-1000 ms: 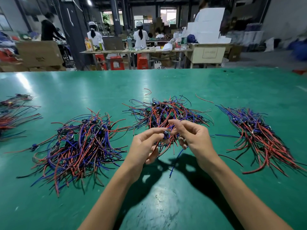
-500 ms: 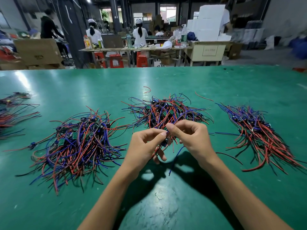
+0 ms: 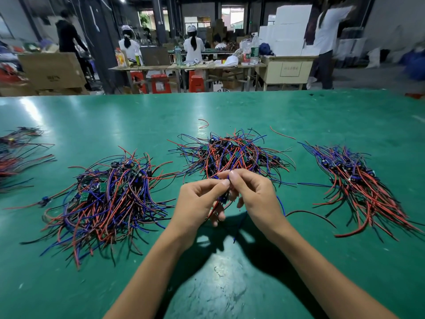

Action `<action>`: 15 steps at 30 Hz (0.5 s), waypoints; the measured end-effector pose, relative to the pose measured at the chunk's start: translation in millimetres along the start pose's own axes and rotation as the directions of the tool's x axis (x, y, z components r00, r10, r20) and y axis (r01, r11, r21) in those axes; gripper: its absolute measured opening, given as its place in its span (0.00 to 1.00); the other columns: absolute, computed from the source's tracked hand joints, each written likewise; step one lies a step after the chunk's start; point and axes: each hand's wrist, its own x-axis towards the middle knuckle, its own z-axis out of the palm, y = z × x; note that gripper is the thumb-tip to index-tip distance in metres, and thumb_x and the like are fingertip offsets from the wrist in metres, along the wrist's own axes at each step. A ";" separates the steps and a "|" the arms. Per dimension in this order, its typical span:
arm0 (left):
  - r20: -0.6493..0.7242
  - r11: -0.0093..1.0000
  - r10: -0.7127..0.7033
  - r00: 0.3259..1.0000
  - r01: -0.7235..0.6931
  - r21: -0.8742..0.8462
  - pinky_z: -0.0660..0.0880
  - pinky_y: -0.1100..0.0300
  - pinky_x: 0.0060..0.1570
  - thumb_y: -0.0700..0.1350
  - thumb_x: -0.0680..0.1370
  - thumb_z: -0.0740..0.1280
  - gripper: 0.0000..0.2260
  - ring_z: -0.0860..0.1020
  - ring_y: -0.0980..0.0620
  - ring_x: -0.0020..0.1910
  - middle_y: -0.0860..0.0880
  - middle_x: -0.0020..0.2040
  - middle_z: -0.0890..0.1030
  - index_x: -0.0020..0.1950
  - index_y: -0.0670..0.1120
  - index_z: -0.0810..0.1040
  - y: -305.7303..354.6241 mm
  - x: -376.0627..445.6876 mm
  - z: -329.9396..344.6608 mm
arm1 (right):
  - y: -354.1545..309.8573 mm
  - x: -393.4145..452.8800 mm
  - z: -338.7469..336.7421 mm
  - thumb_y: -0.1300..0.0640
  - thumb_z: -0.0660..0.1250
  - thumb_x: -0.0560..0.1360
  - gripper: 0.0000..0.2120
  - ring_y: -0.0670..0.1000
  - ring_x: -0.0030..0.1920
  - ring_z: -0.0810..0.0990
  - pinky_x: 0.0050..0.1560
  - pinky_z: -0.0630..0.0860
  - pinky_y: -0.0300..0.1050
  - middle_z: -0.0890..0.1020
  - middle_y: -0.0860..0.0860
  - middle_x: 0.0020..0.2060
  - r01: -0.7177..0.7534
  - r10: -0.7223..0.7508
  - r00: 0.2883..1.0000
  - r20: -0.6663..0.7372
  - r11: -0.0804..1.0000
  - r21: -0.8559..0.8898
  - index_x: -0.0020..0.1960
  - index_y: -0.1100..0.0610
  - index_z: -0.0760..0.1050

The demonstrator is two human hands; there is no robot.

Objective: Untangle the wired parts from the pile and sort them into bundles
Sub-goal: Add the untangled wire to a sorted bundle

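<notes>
Pinching together at centre, my left hand (image 3: 197, 201) and right hand (image 3: 254, 195) both have their grip clamped on one wired part (image 3: 223, 199), fingertips meeting, its red and blue leads dangling above the green counter (image 3: 230, 284). Just behind them at 12 o'clock lies the tangled pile (image 3: 232, 153). At 9 o'clock sits a large heap (image 3: 108, 201); at 3 o'clock, a bundle (image 3: 358, 183) with its wires aligned; far at 10 o'clock, more wires (image 3: 16, 155) at the counter's edge.
</notes>
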 end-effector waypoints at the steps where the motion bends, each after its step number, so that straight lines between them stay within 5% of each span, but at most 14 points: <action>1: -0.013 1.000 0.020 1.000 -0.020 0.022 0.66 0.66 0.19 0.43 0.79 0.69 0.09 0.72 0.51 0.21 0.44 0.39 0.84 0.46 0.39 0.85 -0.6 0.0 0.3 | 0.4 -0.9 2.5 0.60 0.63 0.84 0.11 0.46 0.34 0.74 0.32 0.70 0.37 0.79 0.47 0.32 -0.021 0.022 1.000 -0.018 1.000 0.016 0.50 0.56 0.84; 6: -0.067 0.995 0.084 0.994 -0.080 0.051 0.61 0.67 0.20 0.40 0.79 0.70 0.08 0.66 0.53 0.20 0.43 0.36 0.84 0.45 0.38 0.86 -4.1 1.4 4.6 | -1.3 2.4 2.7 0.62 0.62 0.82 0.10 0.44 0.29 0.76 0.29 0.66 0.38 0.85 0.46 0.41 -0.139 0.154 0.983 -0.101 0.980 0.141 0.50 0.64 0.81; 15: 0.014 0.997 0.039 0.999 -0.040 0.062 0.58 0.66 0.22 0.40 0.79 0.71 0.07 0.61 0.55 0.21 0.45 0.34 0.84 0.42 0.41 0.87 -8.2 -0.9 15.3 | -5.2 15.9 -20.2 0.59 0.61 0.81 0.14 0.43 0.26 0.74 0.25 0.68 0.35 0.86 0.47 0.41 -0.214 0.275 0.901 -0.335 0.954 0.209 0.45 0.52 0.84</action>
